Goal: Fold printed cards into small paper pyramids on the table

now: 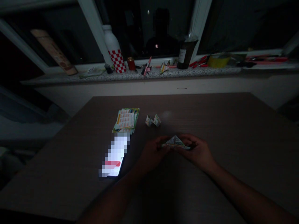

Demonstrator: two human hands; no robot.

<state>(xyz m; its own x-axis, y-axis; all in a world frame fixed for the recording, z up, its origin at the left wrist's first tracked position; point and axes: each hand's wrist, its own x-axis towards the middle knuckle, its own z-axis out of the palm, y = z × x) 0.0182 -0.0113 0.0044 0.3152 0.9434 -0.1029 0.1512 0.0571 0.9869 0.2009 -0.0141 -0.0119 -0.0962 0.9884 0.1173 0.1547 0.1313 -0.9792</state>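
A folded piece of printed paper point(175, 142), peaked like a triangle, is held just above the table between my two hands. My left hand point(155, 151) pinches its left corner, and my right hand point(197, 151) grips the right corner with thumb below and fingers behind. Two small folded paper shapes point(157, 120) stand side by side on the table beyond my left hand. To the left lies a stack of printed calendar sheets point(125, 119). Nearer to me is a phone point(115, 155) with its screen lit and blurred out. Dim light hides the finer folds.
The brown table point(221, 118) ends at a wall below a granite windowsill point(140, 74). On the sill stand a white bottle with red checks point(116, 56), a small red jar point(131, 63), a dark cup point(185, 56) and another folded paper piece point(164, 67).
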